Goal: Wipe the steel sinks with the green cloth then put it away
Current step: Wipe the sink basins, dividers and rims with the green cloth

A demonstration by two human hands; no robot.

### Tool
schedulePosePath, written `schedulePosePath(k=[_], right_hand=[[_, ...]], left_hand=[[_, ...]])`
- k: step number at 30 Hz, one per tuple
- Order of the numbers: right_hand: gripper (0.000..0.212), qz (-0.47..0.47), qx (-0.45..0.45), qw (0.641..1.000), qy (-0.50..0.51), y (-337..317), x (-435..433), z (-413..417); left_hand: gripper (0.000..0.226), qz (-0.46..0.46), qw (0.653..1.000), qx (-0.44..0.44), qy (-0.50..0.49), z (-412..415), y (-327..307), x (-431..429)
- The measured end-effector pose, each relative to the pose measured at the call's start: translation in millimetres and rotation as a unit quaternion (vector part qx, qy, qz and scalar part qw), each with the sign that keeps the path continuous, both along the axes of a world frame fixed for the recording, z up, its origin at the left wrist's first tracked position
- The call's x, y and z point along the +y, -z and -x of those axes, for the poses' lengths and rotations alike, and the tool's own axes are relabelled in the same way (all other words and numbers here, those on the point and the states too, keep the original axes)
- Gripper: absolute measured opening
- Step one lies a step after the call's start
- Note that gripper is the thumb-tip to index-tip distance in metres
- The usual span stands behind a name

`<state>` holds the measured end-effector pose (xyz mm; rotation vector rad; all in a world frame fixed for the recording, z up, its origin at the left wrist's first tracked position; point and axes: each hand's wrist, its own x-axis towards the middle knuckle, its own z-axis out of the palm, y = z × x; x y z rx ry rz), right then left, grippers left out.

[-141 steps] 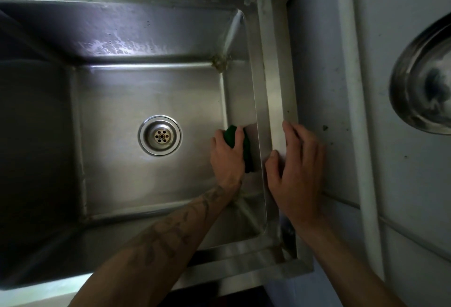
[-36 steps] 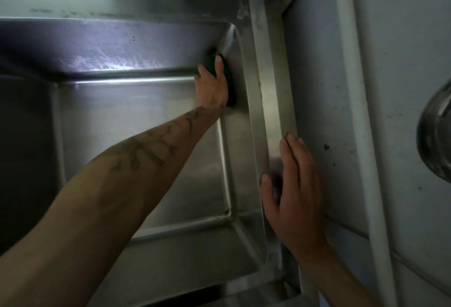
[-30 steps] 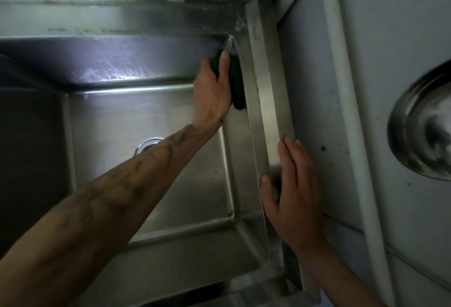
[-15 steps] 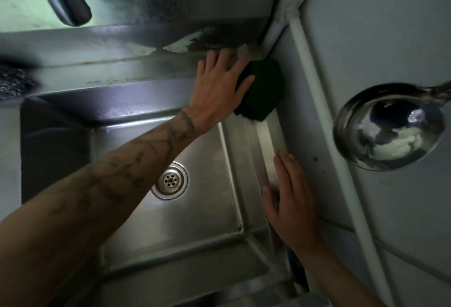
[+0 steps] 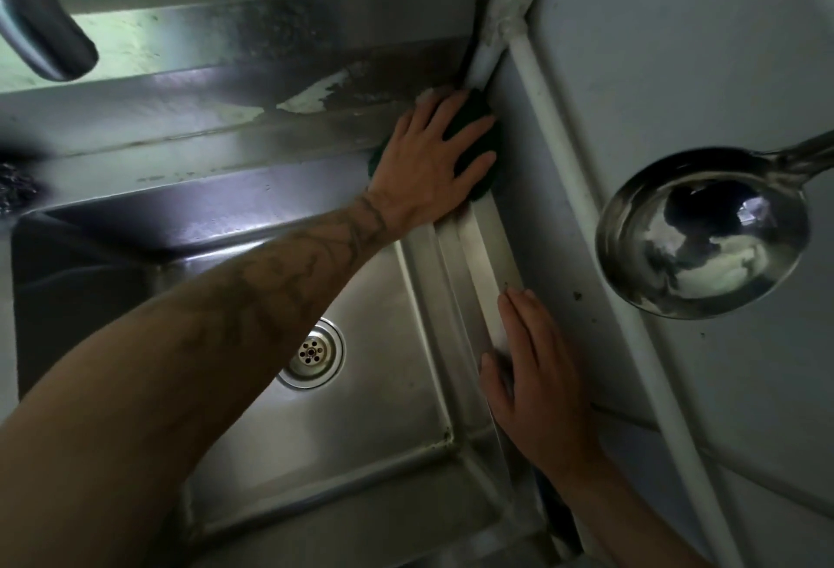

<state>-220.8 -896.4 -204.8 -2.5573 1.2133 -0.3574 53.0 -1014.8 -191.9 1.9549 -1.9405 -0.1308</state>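
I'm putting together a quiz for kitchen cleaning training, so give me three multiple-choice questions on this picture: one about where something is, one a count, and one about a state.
1. Where is the green cloth?
A. on the basin floor
B. off the sink altogether
C. on the back right corner of the sink ledge

2. How many ladles hang on the wall?
A. one
B. two
C. three

3. How is the right hand?
A. clenched in a fist
B. flat on the sink's right rim
C. gripping the cloth

Answers: C, the left hand presses it there with spread fingers; A, a single steel one shows at right; B, its fingers lie straight along the rim.
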Motion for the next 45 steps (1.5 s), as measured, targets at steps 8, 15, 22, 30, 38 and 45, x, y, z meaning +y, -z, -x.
schedulePosePath(k=[8,15,22,30,38,45], right_hand=[[0.060,-0.033,0.001,0.999,0.036,-4.7,14.5,11.6],[0.058,-0.029,0.039,0.994,0.098,-5.4,73.5,60.7],[0.056,-0.010,0.040,0.989,0.142,-3.4,108.1,75.1],[0.055,-0.031,0.009,0.987,0.157,-7.9,115.6,78.5],[0.055,-0.029,-0.012,0.987,0.157,-4.3,127.1,83.6],[0.053,-0.007,-0.032,0.986,0.163,-3.0,125.7,79.7]], left_hand=[[0.060,-0.026,0.998,-0.018,0.051,0.2,5.2,6.7],[0.058,-0.010,0.998,0.041,0.051,43.4,6.7,54.5],[0.061,-0.033,0.985,-0.008,0.168,96.7,3.0,129.4],[0.061,-0.055,0.997,0.044,0.017,97.7,1.0,103.6],[0.060,-0.058,0.992,-0.015,0.109,112.6,-0.4,130.1],[0.061,-0.069,0.995,0.015,0.065,136.8,-5.4,141.4]])
